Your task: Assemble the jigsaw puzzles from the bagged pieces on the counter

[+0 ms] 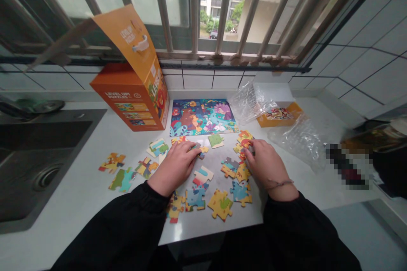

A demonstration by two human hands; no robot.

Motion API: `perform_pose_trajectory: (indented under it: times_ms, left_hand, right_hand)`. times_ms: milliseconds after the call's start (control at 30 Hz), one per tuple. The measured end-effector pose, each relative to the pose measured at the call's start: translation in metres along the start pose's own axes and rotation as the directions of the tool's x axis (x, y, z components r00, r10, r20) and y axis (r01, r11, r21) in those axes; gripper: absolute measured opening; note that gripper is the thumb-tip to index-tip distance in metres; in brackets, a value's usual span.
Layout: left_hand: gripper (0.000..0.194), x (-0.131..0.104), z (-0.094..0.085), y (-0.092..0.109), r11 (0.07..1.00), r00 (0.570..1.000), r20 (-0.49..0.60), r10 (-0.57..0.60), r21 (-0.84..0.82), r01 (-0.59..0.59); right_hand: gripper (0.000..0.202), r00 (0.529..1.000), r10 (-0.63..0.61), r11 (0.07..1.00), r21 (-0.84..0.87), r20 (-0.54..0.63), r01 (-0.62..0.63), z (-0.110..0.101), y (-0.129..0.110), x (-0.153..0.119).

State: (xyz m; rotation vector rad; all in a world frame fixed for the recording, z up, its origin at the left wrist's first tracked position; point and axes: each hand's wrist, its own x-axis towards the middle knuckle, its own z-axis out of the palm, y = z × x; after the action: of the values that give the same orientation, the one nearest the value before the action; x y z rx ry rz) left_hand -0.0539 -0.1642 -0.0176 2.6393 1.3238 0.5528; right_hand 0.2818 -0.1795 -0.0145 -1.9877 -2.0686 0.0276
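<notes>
Colourful puzzle pieces lie scattered over the pale counter (133, 216). My left hand (176, 163) is palm down left of the middle, its closed fingers on a small grey and yellow puzzle piece (201, 150). On the right, the thumb and fingers of my right hand (265, 163) pinch a red and yellow puzzle piece (244, 153) at the right edge of the group. Between the hands are a green piece (216, 140) and a cream and red piece (203, 175). A large yellow piece (220, 205) and a blue piece (195, 199) lie nearer the front.
Behind the pieces lies a dark blue picture sheet (203, 117). An orange puzzle box (136, 97) stands open at the back left, near the sink (92, 135). Clear plastic wrapping (302, 139) and a small orange tray (280, 115) are at the right, below the barred window.
</notes>
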Motion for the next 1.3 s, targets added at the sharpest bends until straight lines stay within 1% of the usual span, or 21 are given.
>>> perform_pose_trajectory:
  times_ms: [67,133,200,333,467,567,600,667,733,800,867,933,1000,1067,1167,1233,1300]
  left_hand:
    - [0.029,0.001,-0.003,0.001,0.997,0.999,-0.016,-0.051,0.053,0.052]
    - [0.025,0.001,-0.005,0.000,0.991,0.995,-0.035,-0.095,0.096,0.098]
    - [0.023,0.001,-0.007,-0.002,0.987,0.992,-0.051,-0.118,0.108,0.123]
    - [0.024,0.000,-0.006,-0.005,0.990,0.992,-0.043,-0.116,0.069,0.119]
    - [0.022,0.000,-0.005,-0.004,0.997,0.996,-0.034,-0.078,-0.005,0.078]
    - [0.024,0.002,-0.006,-0.001,0.993,1.000,-0.031,0.000,-0.118,-0.003]
    - [0.025,0.002,-0.006,-0.001,0.987,0.999,-0.024,0.032,-0.155,-0.035]
    - [0.025,0.003,-0.006,0.000,0.977,0.997,-0.010,0.077,-0.199,-0.077]
    - [0.025,0.004,-0.007,0.001,0.975,0.997,-0.010,0.079,-0.207,-0.079]
    - [0.026,0.005,-0.007,0.001,0.976,0.998,-0.023,0.062,-0.207,-0.065]
    - [0.025,0.005,-0.008,0.001,0.977,0.998,-0.034,0.045,-0.207,-0.051]
    - [0.023,0.005,-0.008,0.001,0.978,0.998,-0.042,0.035,-0.205,-0.043]
    - [0.021,0.005,-0.009,0.001,0.979,0.998,-0.052,0.029,-0.202,-0.039]
    - [0.020,0.005,-0.010,0.000,0.979,0.997,-0.066,0.027,-0.202,-0.039]
    - [0.020,0.004,-0.012,0.000,0.978,0.996,-0.083,0.025,-0.205,-0.042]
    - [0.020,0.004,-0.015,0.000,0.976,0.996,-0.089,0.023,-0.212,-0.041]
    - [0.019,0.004,-0.017,0.001,0.975,0.996,-0.092,0.020,-0.218,-0.040]
  right_hand:
    - [0.025,0.999,-0.028,1.000,-0.004,0.046,0.028,0.002,0.009,0.010]
    - [0.023,0.996,-0.066,0.998,0.012,0.060,0.065,0.006,0.016,0.017]
    - [0.022,0.997,-0.071,0.997,0.035,0.020,0.071,0.011,0.020,0.019]
    - [0.023,0.995,-0.019,0.996,0.088,-0.098,0.027,0.019,0.022,0.018]
    - [0.025,0.985,0.041,0.988,0.155,-0.168,-0.015,0.014,0.018,0.015]
    - [0.031,0.978,0.033,0.957,0.290,-0.206,0.029,0.007,0.006,0.009]
    - [0.031,0.981,0.017,0.937,0.346,-0.195,0.053,0.005,-0.001,0.006]
    - [0.029,0.991,-0.035,0.895,0.437,-0.130,0.089,0.004,-0.017,-0.002]
    - [0.025,0.995,-0.086,0.868,0.486,-0.049,0.099,0.006,-0.035,-0.010]
    - [0.024,0.993,-0.120,0.837,0.537,-0.005,0.104,0.008,-0.052,-0.016]
    - [0.026,0.987,-0.157,0.788,0.600,-0.018,0.136,0.010,-0.063,-0.019]
    - [0.029,0.979,-0.190,0.750,0.633,-0.070,0.191,0.011,-0.066,-0.019]
    - [0.029,0.972,-0.189,0.767,0.597,-0.140,0.235,0.012,-0.062,-0.017]
    - [0.026,0.966,-0.178,0.823,0.510,-0.186,0.250,0.014,-0.054,-0.014]
    - [0.018,0.968,-0.187,0.900,0.365,-0.167,0.237,0.018,-0.042,-0.009]
    - [0.014,0.968,-0.194,0.921,0.310,-0.156,0.235,0.019,-0.040,-0.008]
    - [0.013,0.960,-0.211,0.922,0.287,-0.186,0.258,0.014,-0.044,-0.013]
